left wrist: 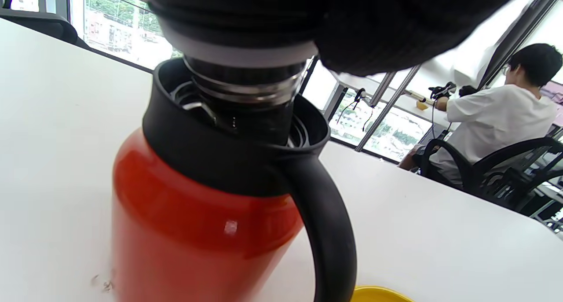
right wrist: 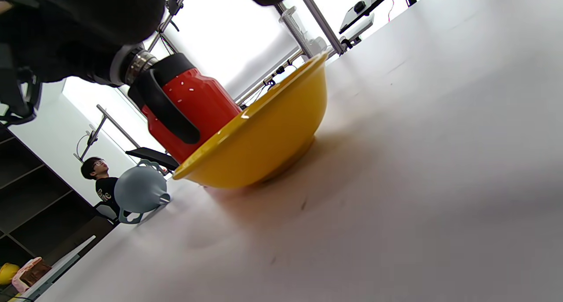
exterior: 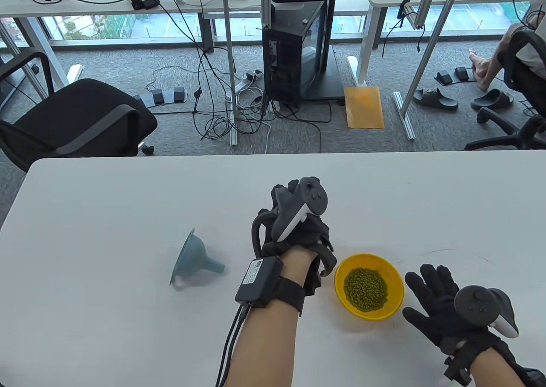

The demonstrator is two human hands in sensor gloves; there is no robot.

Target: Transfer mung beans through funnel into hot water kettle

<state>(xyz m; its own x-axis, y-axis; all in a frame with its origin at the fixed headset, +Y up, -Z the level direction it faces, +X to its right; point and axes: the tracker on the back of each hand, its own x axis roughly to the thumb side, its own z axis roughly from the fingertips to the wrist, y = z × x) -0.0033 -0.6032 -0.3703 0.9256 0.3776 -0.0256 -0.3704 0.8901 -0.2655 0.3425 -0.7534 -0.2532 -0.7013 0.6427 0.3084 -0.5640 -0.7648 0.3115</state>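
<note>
Two gloved hands work over our white table (exterior: 106,199). Our left hand (exterior: 294,233) grips the lid (left wrist: 237,29) of the red kettle (left wrist: 193,222) from above; in the left wrist view the lid's metal thread sits partly raised out of the black collar, tilted. The kettle stands upright, hidden beneath that hand in the table view, its black handle facing the yellow bowl (exterior: 369,292) just beside it. Mung beans (exterior: 366,289) fill the bowl's middle. Our right hand (exterior: 443,306) hovers right of the bowl, fingers spread wide, holding nothing. The grey-blue funnel (exterior: 194,259) lies on its side, left of the kettle.
</note>
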